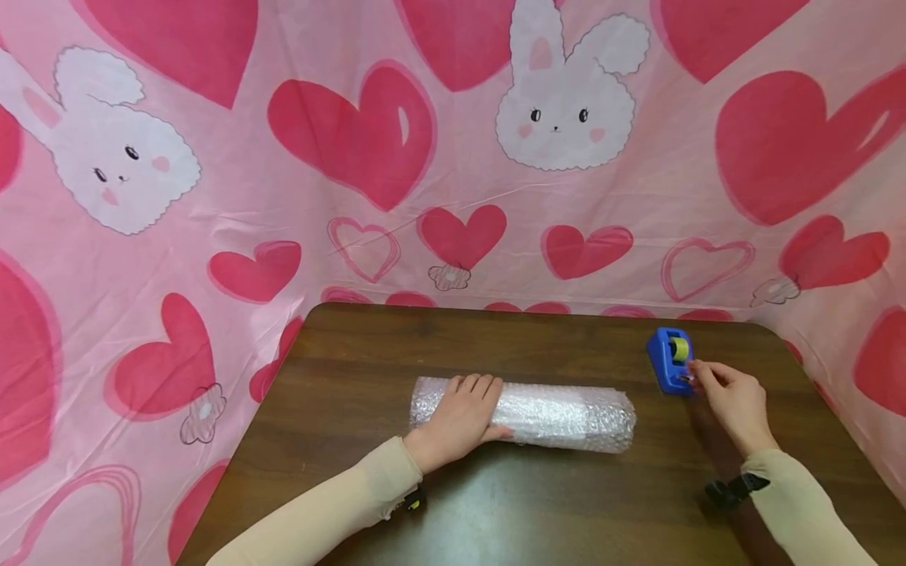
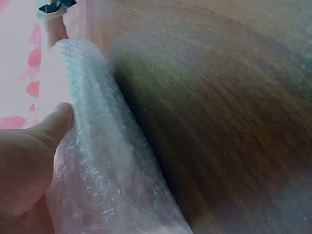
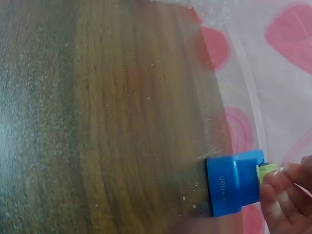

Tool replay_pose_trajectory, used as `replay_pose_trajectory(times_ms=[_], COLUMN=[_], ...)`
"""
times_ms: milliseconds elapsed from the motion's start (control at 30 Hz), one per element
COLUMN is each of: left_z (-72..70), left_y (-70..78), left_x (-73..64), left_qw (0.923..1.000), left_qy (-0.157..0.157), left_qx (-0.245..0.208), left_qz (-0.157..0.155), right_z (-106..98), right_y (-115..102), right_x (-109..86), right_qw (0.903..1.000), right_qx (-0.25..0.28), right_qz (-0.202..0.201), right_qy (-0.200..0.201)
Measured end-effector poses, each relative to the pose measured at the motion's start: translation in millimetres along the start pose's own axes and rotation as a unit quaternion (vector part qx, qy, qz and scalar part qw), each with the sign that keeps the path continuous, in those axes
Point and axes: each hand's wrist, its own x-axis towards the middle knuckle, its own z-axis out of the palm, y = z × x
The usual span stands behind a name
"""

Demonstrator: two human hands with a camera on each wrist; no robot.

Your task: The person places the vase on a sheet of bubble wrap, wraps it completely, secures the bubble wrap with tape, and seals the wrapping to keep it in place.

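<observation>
A long roll of bubble wrap (image 1: 566, 417) lies crosswise on the brown table, filling much of the left wrist view too. My left hand (image 1: 458, 418) grips its left part, fingers over the top and thumb along the near side. To the right and farther back stands a blue tape dispenser (image 1: 661, 363) holding a yellow-cored tape roll (image 1: 679, 349). At the dispenser's front end, my right hand (image 1: 736, 405) pinches the end of the tape between thumb and forefinger. In the right wrist view, those fingertips (image 3: 273, 183) are right beside the dispenser's cutting edge.
The wooden table (image 1: 340, 377) has rounded far corners. A pink cloth (image 1: 467, 181) with hearts and rabbits hangs behind it and at both sides. Dark straps with small devices sit at both wrists.
</observation>
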Motion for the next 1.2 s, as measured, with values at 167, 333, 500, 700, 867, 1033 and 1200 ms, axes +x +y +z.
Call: replay_pose_trajectory(times_ms=[167,333,500,700,867,1033,1200], left_z=[-2.3,-3.4,-3.2,-2.1,-3.2,-4.0,-3.4], left_y=[-1.1,-1.6,-1.2,-1.4,-1.5,-0.9,-0.9], left_x=[-0.6,-0.2,0.3,0.0,0.2,0.0,0.3], left_qw=[1.0,1.0,1.0,1.0,1.0,0.9999,1.0], left_qy=[-0.005,-0.004,-0.006,-0.003,-0.008,-0.009,-0.005], left_qx=[0.0,0.0,-0.002,0.001,0.0,-0.004,-0.004], left_qz=[-0.001,-0.003,0.0,-0.002,-0.003,-0.002,0.0], right_z=[2.3,4.8,6.1,3.6,0.1,1.8,6.7], right_y=[-2.5,-5.7,-5.1,-3.1,-0.8,-3.2,-5.3], right_x=[1.7,1.4,-1.0,0.8,-1.1,-4.0,-3.1], right_qw=[0.9999,0.9996,0.9997,0.9993,0.9953,0.9794,0.9525], right_qx=[-0.004,0.005,0.004,-0.015,0.001,0.117,0.22], right_qz=[0.001,-0.01,-0.002,0.035,0.09,0.15,0.194], right_qy=[0.01,0.024,0.023,-0.003,-0.036,-0.068,-0.079])
